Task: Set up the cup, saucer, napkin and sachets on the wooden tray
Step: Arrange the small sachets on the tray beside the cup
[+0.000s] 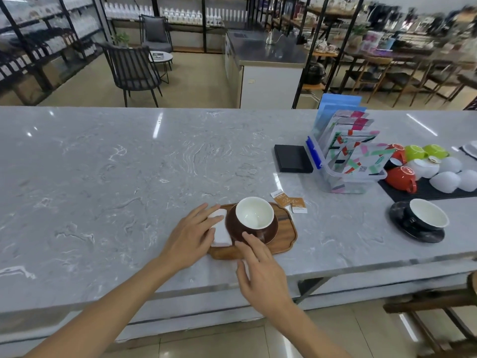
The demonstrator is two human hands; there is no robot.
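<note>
A wooden tray (pixel 287 237) lies near the front edge of the grey marble counter. On it a brown cup (pixel 254 215) with a white inside stands on a brown saucer (pixel 273 228). A folded white napkin (pixel 220 232) lies on the tray left of the saucer. My left hand (pixel 191 236) rests flat on the napkin, fingers spread. My right hand (pixel 260 270) hovers over the tray's front edge, fingers apart, fingertips near the saucer's front rim and the cup handle. Two brown-and-white sachets (pixel 290 202) lie on the counter just behind the tray's right corner.
A clear plastic box (pixel 346 177) of packets stands to the right, with a black block (pixel 293 158) beside it. A dark cup on a dark saucer (pixel 423 220) sits at the right front. Coloured and white cups (pixel 426 166) rest on a black mat.
</note>
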